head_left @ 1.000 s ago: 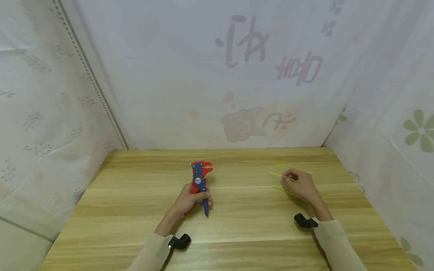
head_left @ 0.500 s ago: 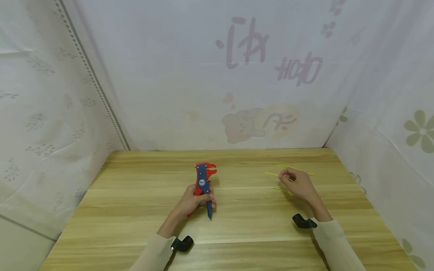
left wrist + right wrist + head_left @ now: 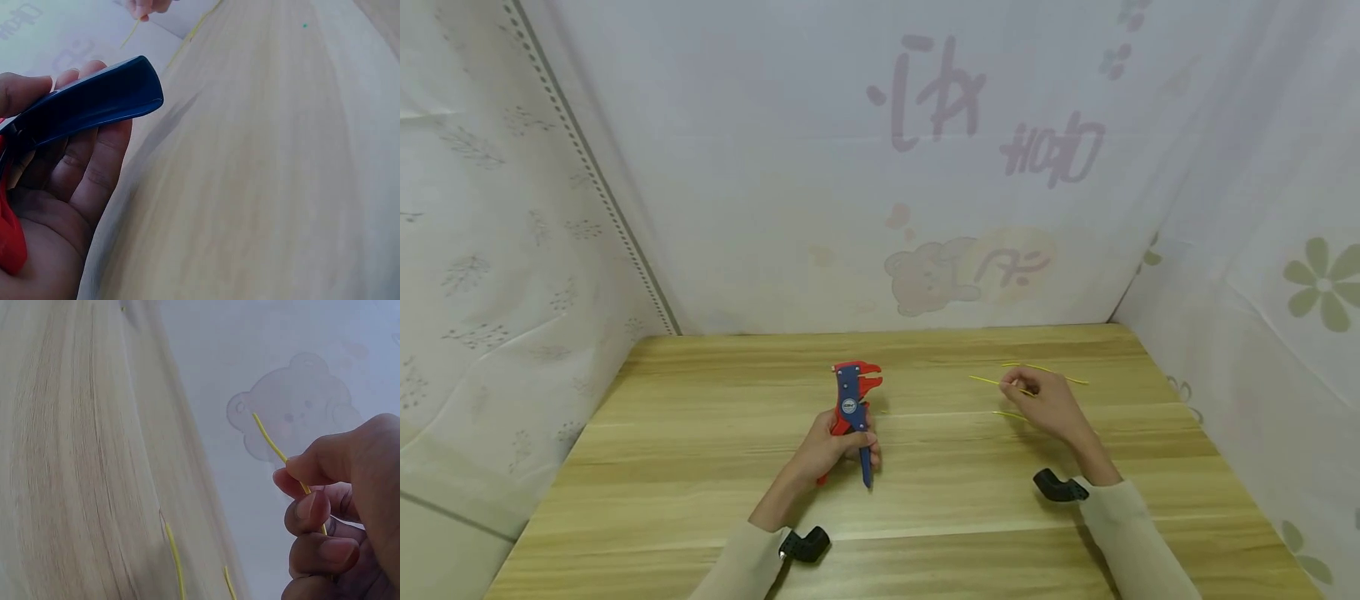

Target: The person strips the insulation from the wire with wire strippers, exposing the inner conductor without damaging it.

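A red and blue wire stripper [image 3: 847, 390] stands upright in my left hand [image 3: 820, 450], its red jaws apart and facing right. The left wrist view shows the blue handle [image 3: 94, 103] lying across the fingers, with the thumb over it and part of the red handle [image 3: 11, 240] near the palm. My right hand [image 3: 1054, 407] pinches a thin yellow wire [image 3: 269, 439] between thumb and index finger. Its free end [image 3: 981, 380] points left toward the stripper, well apart from it; its rear part is hidden by the fingers.
Two more yellow wires lie on the wooden table [image 3: 940, 500]: one far wire [image 3: 1067, 378] behind the right hand, and one nearer wire [image 3: 1009, 414] with a thin bare end. A tiny yellow bit [image 3: 884, 412] lies beside the stripper. Printed cloth [image 3: 775, 208] hangs behind the table.
My right hand has moved left with the pinched wire, coming nearer the stripper. My left hand has shifted slightly right with the stripper, which stands a little more upright.
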`<state>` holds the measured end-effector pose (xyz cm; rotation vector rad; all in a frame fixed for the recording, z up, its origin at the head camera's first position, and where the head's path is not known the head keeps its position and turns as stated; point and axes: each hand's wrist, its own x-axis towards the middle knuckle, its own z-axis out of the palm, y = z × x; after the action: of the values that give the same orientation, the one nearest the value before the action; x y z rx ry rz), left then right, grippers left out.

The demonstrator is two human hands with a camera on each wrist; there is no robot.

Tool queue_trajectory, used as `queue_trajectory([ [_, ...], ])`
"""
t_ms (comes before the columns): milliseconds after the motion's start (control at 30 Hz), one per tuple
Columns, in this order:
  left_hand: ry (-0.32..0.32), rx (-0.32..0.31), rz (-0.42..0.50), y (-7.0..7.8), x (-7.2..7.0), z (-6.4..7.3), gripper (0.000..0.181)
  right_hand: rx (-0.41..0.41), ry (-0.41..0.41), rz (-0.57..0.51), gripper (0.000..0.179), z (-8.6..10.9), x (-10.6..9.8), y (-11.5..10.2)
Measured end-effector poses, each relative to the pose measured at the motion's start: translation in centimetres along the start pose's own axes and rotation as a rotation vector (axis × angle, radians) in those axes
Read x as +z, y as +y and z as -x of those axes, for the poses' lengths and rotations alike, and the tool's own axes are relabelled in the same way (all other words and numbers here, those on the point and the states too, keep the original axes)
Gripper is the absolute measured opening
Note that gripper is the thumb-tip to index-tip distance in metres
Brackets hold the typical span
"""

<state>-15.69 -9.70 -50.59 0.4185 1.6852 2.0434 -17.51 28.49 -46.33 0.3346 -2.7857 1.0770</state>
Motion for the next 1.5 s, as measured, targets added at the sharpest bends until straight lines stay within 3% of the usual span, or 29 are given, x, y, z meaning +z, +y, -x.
queue_trajectory([
  [233,-0.019,0.017,0.032,0.2,0.6,-0.2,0.042,-0.065,0.018,0.0,0.018,-0.2,0.3,-0.6],
  [667,-0.043,0.042,0.065,0.7,1.5,-0.4,0.044,-0.076,0.011,-0.059,0.011,-1.0,0.4,-2.7],
  [1033,-0.049,0.05,0.059,0.9,1.9,-0.6,0.043,-0.062,-0.018,-0.126,0.022,-1.5,0.2,-4.3],
  [1500,-0.077,0.085,0.066,1.5,2.9,-1.1,0.019,-0.123,-0.019,-0.149,0.015,-1.8,0.2,-6.2],
])
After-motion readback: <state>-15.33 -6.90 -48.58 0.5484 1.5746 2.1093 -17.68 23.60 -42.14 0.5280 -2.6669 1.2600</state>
